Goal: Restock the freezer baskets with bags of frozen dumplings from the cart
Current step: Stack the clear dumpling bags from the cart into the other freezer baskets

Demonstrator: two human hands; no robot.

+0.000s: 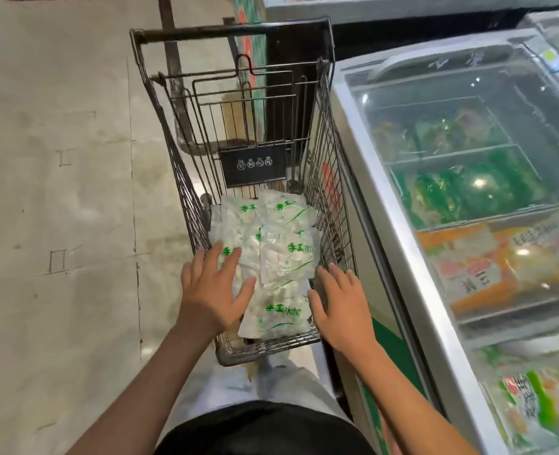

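My left hand [210, 295] lies spread on the dumpling bags [279, 254], my right hand [340, 310] spread just at their three o'clock edge; neither grip pinches anything yet. The bags sit heaped in the cart [238, 126], freezer [468, 192] at three o'clock. I'd worry slick bags slide off a flat-handed scoop

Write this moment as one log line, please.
stage: reaching | left hand: open over dumpling bags | right hand: open beside them | cart: stocked
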